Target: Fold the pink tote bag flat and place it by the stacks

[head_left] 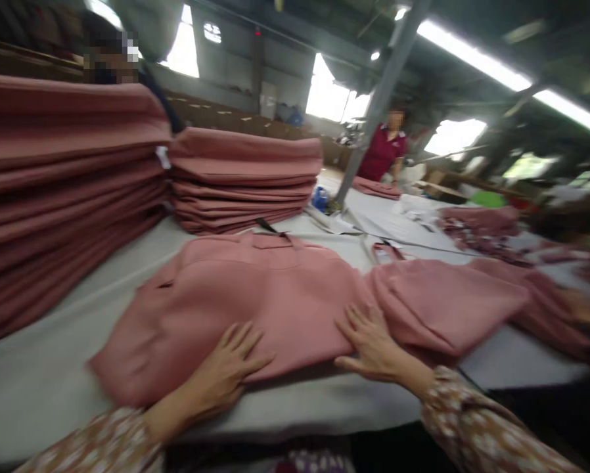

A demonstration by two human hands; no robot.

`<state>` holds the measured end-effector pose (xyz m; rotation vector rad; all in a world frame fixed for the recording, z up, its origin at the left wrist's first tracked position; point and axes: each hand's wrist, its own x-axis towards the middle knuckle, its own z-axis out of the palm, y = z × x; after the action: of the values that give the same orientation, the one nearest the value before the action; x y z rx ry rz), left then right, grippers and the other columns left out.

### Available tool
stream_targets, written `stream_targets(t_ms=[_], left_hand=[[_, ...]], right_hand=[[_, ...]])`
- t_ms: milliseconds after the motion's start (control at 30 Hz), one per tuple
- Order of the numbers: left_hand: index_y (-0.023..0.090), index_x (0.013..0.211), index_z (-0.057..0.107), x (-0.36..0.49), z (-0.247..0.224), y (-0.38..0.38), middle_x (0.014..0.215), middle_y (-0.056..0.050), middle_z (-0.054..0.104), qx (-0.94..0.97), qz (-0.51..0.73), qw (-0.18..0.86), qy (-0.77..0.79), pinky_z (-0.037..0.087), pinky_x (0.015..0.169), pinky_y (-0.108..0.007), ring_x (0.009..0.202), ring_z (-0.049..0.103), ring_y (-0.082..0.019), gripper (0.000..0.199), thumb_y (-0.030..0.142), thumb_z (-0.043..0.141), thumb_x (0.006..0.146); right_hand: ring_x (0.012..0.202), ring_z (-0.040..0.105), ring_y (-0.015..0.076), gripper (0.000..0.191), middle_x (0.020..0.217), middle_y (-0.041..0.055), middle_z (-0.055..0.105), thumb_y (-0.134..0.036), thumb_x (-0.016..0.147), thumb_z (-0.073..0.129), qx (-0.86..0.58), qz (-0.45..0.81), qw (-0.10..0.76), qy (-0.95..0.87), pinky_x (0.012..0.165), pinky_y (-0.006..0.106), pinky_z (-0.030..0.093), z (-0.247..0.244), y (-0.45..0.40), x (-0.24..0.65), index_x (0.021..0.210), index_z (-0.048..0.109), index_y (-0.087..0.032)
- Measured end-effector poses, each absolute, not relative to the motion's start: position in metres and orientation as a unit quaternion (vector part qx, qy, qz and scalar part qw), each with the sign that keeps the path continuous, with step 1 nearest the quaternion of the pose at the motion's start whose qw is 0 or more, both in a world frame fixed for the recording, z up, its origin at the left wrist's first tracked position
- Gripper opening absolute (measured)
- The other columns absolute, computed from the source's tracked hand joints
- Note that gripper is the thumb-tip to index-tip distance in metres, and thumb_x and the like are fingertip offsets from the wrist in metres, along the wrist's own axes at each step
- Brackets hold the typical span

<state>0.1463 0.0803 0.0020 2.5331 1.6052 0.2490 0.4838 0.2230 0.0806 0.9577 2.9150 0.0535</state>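
A pink garment (pixel 295 289) lies spread on the pale-covered table in front of me, its collar end turned away and its left part bunched into folds. My left hand (pixel 230 361) rests flat on its near edge, fingers spread. To the right, my right hand (pixel 371 341) also lies with fingers apart on the garment's near right side. Touching that side is a second pink garment (pixel 447 295), loosely crumpled. A dark strip (pixel 270 226) sticks out at the far edge of the first garment.
Tall stacks of folded pink garments, a left stack (pixel 63 197) and a middle stack (pixel 246 177), stand at the back left. A slanted grey post (pixel 378 98) rises beyond the table. One person (pixel 384 151) in a maroon shirt stands across it; another is behind the left stack.
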Motion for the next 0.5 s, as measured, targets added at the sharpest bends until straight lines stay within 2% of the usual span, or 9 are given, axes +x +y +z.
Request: stream_targets(t_ms=[33, 100, 167, 200, 300, 400, 500], left_hand=[[0.043, 0.144, 0.041, 0.150, 0.011, 0.079, 0.156, -0.011, 0.034, 0.840, 0.083, 0.086, 0.529, 0.024, 0.112, -0.064, 0.144, 0.026, -0.041, 0.077, 0.015, 0.056, 0.073], [0.040, 0.142, 0.044, 0.152, 0.020, 0.082, 0.154, -0.012, 0.035, 0.843, 0.099, 0.102, 0.520, 0.022, 0.113, -0.063, 0.143, 0.027, -0.041, 0.070, 0.022, 0.061, 0.077], [0.036, 0.141, 0.048, 0.149, 0.021, 0.084, 0.150, -0.015, 0.039, 0.845, 0.120, 0.096, 0.512, 0.023, 0.111, -0.064, 0.139, 0.032, -0.043, 0.063, 0.028, 0.063, 0.080], [0.033, 0.139, 0.051, 0.149, 0.021, 0.082, 0.148, -0.016, 0.042, 0.842, 0.135, 0.091, 0.513, 0.022, 0.111, -0.064, 0.137, 0.034, -0.044, 0.060, 0.031, 0.064, 0.080], [0.028, 0.130, 0.060, 0.155, 0.034, 0.062, 0.140, -0.016, 0.052, 0.814, 0.221, 0.111, 0.525, 0.023, 0.114, -0.060, 0.136, 0.038, -0.040, 0.049, 0.040, 0.065, 0.083], [0.025, 0.120, 0.066, 0.152, 0.054, 0.023, 0.124, -0.014, 0.064, 0.679, 0.410, 0.178, 0.582, 0.036, 0.111, -0.046, 0.124, 0.053, -0.030, 0.036, 0.042, 0.056, 0.091], [0.025, 0.111, 0.065, 0.122, 0.063, -0.017, 0.095, -0.008, 0.069, 0.280, 0.672, 0.164, 0.666, 0.050, 0.091, -0.033, 0.095, 0.064, -0.022, 0.029, 0.043, 0.059, 0.089]], right_hand=[[0.135, 0.039, 0.0421, 0.070, 0.140, 0.0276, 0.048, -0.062, 0.089, 0.054, 0.302, 0.050, 0.013, 0.952, 0.109, 0.073, 0.016, 0.083, 0.228, 0.475, 0.139, 0.050, -0.014], [0.133, 0.042, 0.0389, 0.050, 0.140, 0.0183, 0.052, -0.052, 0.097, 0.043, 0.256, 0.102, -0.041, 0.960, 0.108, 0.076, 0.012, 0.070, 0.243, 0.455, 0.136, 0.053, -0.024], [0.136, 0.036, 0.0443, 0.051, 0.145, 0.0153, 0.048, -0.052, 0.096, 0.038, 0.223, 0.136, -0.087, 0.961, 0.103, 0.079, 0.016, 0.039, 0.257, 0.435, 0.139, 0.051, -0.027], [0.137, 0.031, 0.0468, 0.056, 0.146, 0.0168, 0.045, -0.054, 0.095, 0.036, 0.220, 0.144, -0.103, 0.959, 0.102, 0.079, 0.021, 0.021, 0.261, 0.428, 0.140, 0.050, -0.025], [0.139, 0.028, 0.0474, 0.063, 0.145, 0.0176, 0.046, -0.056, 0.092, 0.029, 0.233, 0.144, -0.126, 0.953, 0.101, 0.075, 0.027, -0.026, 0.270, 0.426, 0.138, 0.054, -0.020], [0.138, 0.029, 0.0466, 0.065, 0.145, 0.0156, 0.048, -0.056, 0.091, 0.026, 0.233, 0.131, -0.107, 0.958, 0.102, 0.076, 0.026, -0.044, 0.279, 0.440, 0.136, 0.056, -0.021], [0.138, 0.029, 0.0476, 0.066, 0.143, 0.0163, 0.049, -0.057, 0.088, 0.027, 0.230, 0.094, -0.083, 0.965, 0.103, 0.076, 0.022, -0.042, 0.287, 0.447, 0.133, 0.059, -0.020]])
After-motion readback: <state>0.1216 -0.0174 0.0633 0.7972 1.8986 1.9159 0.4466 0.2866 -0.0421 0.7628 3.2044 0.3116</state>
